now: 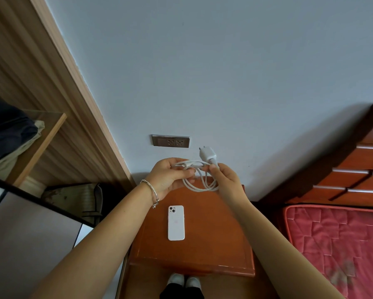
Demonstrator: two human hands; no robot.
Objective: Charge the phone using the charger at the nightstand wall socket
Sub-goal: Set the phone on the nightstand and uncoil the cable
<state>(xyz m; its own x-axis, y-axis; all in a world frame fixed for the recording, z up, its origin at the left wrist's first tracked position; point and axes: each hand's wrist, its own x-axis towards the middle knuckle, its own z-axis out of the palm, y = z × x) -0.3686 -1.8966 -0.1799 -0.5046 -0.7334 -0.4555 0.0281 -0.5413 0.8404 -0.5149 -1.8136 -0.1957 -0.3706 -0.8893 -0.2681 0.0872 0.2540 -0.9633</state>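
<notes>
Two hands, left hand (170, 176) and right hand (226, 180), grip unlabelled white charger (207, 156).

Glossy reddish wood nightstand (213, 244), smooth white plastic charger (206, 155), quilted cloth mattress (332, 238).

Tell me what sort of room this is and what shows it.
Most likely a bedroom. A red quilted mattress lies against a dark wooden headboard, a wooden nightstand stands beside it under a wall socket, and folded clothes sit on an open shelf at left.
</notes>
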